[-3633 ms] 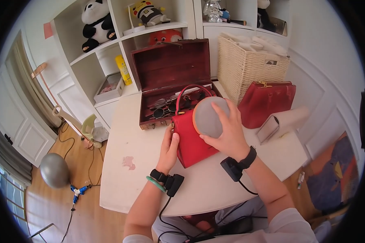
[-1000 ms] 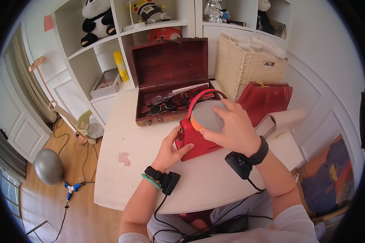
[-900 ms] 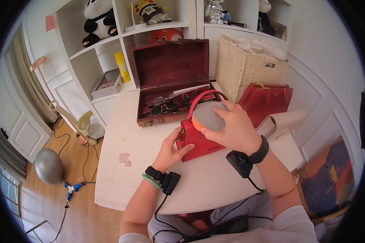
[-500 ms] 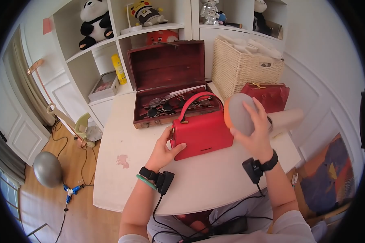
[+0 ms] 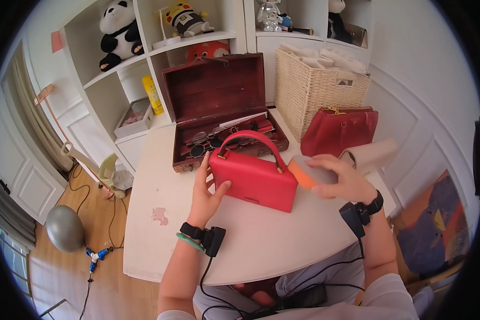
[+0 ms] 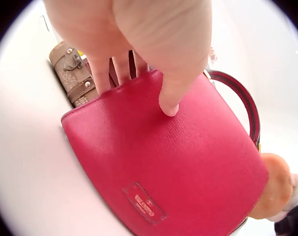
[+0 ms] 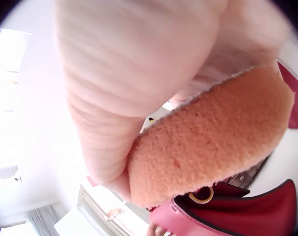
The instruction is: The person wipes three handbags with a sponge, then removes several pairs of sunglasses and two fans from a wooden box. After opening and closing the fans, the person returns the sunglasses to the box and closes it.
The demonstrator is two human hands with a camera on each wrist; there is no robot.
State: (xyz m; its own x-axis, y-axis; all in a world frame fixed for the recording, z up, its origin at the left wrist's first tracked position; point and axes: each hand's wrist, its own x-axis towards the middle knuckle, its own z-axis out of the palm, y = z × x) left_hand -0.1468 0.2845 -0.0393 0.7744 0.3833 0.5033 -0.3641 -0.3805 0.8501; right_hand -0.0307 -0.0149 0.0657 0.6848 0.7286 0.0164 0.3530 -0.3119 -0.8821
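A red handbag [image 5: 253, 181] with one raised top handle stands on the white table, turned at an angle. My left hand [image 5: 201, 196] grips its left end, thumb on the front face and fingers behind. The left wrist view shows the thumb pressing the red leather above a small stamped label [image 6: 144, 202]. My right hand [image 5: 346, 178] holds a round sponge [image 5: 306, 173], orange on its side and grey on its flat face, at the bag's right end. In the right wrist view the orange foam [image 7: 212, 137] lies between thumb and fingers, and the bag's gold ring [image 7: 202, 195] shows below.
Behind the bag sits an open dark-red wooden case [image 5: 218, 90] with several pairs of glasses inside. A wicker basket [image 5: 320, 88], a darker red bag [image 5: 340, 130] and a pale bag [image 5: 373, 154] stand on the right. Cables run from both wrist cameras.
The sponge has left the bag's front upper area and moved right and down to its right end. The bag has turned, its right end swinging toward me, while my left hand keeps its grip.
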